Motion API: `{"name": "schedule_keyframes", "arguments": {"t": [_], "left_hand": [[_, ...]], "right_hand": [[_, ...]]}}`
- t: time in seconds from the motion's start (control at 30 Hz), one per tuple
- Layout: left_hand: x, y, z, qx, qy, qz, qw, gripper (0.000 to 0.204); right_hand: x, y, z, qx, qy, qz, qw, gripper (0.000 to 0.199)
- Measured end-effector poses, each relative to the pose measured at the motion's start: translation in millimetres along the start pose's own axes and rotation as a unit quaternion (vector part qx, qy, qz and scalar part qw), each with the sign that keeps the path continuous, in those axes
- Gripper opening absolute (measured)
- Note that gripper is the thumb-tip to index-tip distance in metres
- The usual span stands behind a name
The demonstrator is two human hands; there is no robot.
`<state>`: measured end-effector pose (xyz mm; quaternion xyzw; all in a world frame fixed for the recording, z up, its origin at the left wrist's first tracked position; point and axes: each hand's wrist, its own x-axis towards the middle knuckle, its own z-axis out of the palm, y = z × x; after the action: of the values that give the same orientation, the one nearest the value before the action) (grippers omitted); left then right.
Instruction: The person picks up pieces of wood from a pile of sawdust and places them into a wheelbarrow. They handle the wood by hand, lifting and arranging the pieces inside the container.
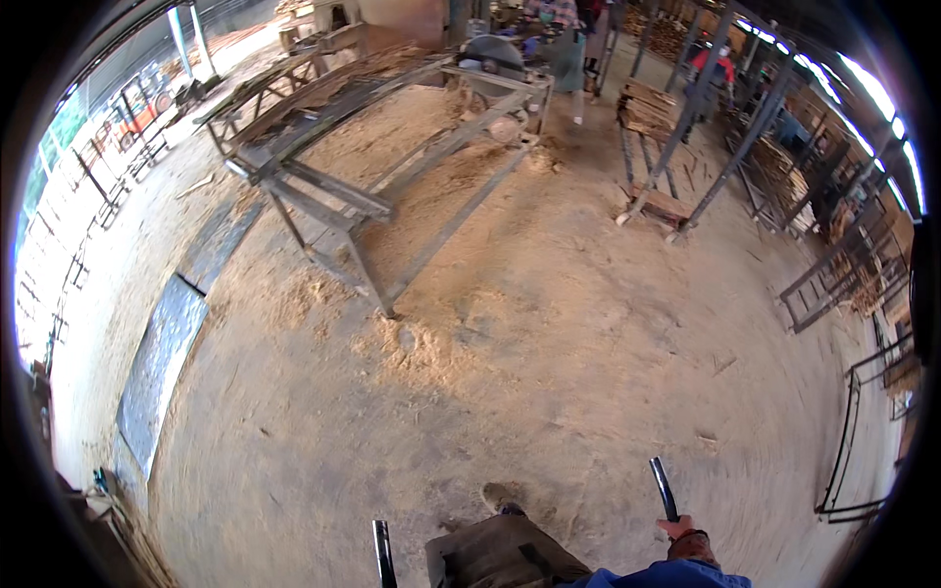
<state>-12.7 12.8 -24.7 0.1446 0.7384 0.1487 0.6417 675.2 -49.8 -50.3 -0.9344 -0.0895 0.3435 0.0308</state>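
Observation:
My right hand (676,527) is closed around a dark, tube-like handle (664,488) at the lower right, and the handle's end sticks out past my fingers. A second, similar handle (382,554) enters from the bottom edge to the left of my legs. My left hand is not in view, so whether it touches that handle is hidden. What the two handles belong to lies outside the picture. Between them show my trousered leg (500,551) and one shoe (502,495) on the dusty floor.
Ahead stands a saw bench (368,206) with a large round blade (492,56); sawdust (421,348) lies beneath it. Metal plates (162,353) cover floor at left. Wood stacks (647,108), metal racks (833,274) and a person in red (720,67) are at right.

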Motion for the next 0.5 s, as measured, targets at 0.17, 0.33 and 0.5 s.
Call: {"name": "schedule_keyframes", "arguments": {"t": [0.17, 0.33, 0.5], "left_hand": [[-25.6, -33.8, -21.8, -0.039, 0.005, -0.042, 0.998, 0.02], [-41.1, -28.2, -157.5, -0.111, 0.092, -0.017, 0.989, 0.024], [-36.4, -46.9, -270.0, -0.145, 0.163, -0.001, 0.976, 0.039]], "right_hand": [[-42.1, -14.8, -29.1, -0.028, -0.023, 0.012, 0.999, 0.047], [-157.3, -99.1, 69.4, -0.042, -0.106, -0.065, 0.991, 0.034], [-228.0, -153.2, 152.6, 0.016, -0.122, -0.144, 0.982, 0.025]]}}
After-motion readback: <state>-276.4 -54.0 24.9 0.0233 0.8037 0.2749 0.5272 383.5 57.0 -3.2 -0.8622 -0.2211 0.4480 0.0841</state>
